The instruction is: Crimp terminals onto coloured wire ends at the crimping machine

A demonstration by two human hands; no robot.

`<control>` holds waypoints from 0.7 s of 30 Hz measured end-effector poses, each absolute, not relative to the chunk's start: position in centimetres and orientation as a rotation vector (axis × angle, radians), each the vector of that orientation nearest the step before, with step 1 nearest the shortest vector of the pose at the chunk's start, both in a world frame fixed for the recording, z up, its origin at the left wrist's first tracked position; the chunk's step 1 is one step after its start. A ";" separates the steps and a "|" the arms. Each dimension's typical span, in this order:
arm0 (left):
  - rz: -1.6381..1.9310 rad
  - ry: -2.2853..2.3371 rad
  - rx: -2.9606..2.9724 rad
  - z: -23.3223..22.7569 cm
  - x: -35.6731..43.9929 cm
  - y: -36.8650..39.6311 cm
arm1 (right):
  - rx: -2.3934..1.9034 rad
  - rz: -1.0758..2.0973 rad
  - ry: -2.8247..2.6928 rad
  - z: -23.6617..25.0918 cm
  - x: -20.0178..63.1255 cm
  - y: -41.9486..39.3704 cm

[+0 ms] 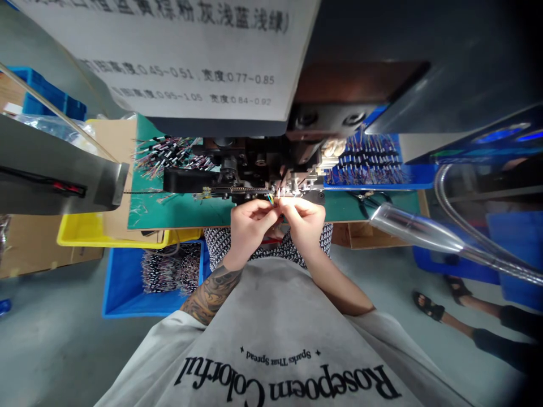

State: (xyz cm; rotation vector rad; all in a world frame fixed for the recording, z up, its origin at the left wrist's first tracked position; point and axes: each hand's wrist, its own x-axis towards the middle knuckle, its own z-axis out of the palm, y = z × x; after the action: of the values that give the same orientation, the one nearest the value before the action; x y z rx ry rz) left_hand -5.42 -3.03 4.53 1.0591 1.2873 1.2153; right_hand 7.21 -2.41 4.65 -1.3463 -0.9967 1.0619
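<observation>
Both hands sit together at the front edge of the crimping machine (271, 169), w/ a thin multicolour wire bundle (270, 199) pinched between them. Left hand (248, 225) is curled shut, thumb and forefinger nipping the wires just below the tips. Right hand (304, 221) is likewise closed in a pinch, touching the left at the fingertips, gripping the same bundle from the 3 o'clock side. The wire ends poke up toward 12 o'clock from the fingers, just short of the machine's jaw area; can't tell if they're touching the tooling, too small.

Progress, as I judge it: a good heap of finished or prepped wires (169, 152) fans out on the green mat (178, 209) at about 10 o'clock of the hands, and another batch lies in rows on a blue tray (418, 176) at 2 o'clock. More stock fills the blue floor bin (127, 294) at 8 o'clock. So the run looks mid-way: plenty done, plenty left, this piece lined up but not yet seated.

A bendy lamp neck (419, 232) crosses at 3 o'clock. Another person's sandalled feet (428, 305) stand off at 4 o'clock, well apart.
</observation>
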 end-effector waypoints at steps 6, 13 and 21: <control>1.229 1.276 1.041 4.5 -5.3 -3.0 | -1.367 0.993 -1.007 4.3 7.3 -2.8; 1.222 1.257 1.038 4.6 -5.2 -3.0 | -1.351 0.980 -0.970 4.8 7.2 -2.1; 1.207 1.286 1.029 4.6 -5.3 -3.0 | -1.366 0.975 -0.959 4.6 7.1 -2.0</control>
State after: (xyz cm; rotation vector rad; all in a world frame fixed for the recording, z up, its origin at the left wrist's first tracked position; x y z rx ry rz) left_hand -5.26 -3.05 4.65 1.0289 1.2857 1.2071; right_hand 7.10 -1.96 4.60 -1.3656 -0.9590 0.9746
